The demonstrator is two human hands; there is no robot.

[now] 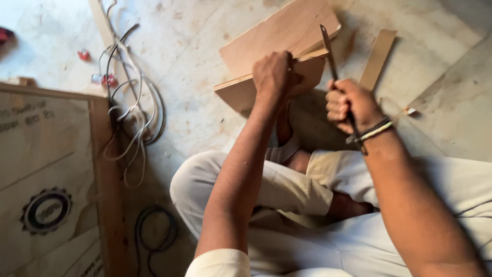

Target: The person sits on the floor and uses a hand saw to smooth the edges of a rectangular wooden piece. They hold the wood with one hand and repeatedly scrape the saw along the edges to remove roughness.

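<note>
Plywood piece: light tan, flat, tilted on edge above the floor, top edge clamped in the left grip. Thin metal blade: dark, narrow, near upright (slight lean left), held in the right grip, tip just beside the plywood's right end.

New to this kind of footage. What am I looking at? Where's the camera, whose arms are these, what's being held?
There is one picture, from a camera on a person's head, looking down. Both arms are that person's own; they sit cross-legged on a concrete floor. The left hand grips the edge of a plywood piece. The right hand is closed round a thin metal blade, its tip close to that edge. A larger plywood board and a wooden strip lie behind. Loose cables and a printed board sit on the left.
</note>
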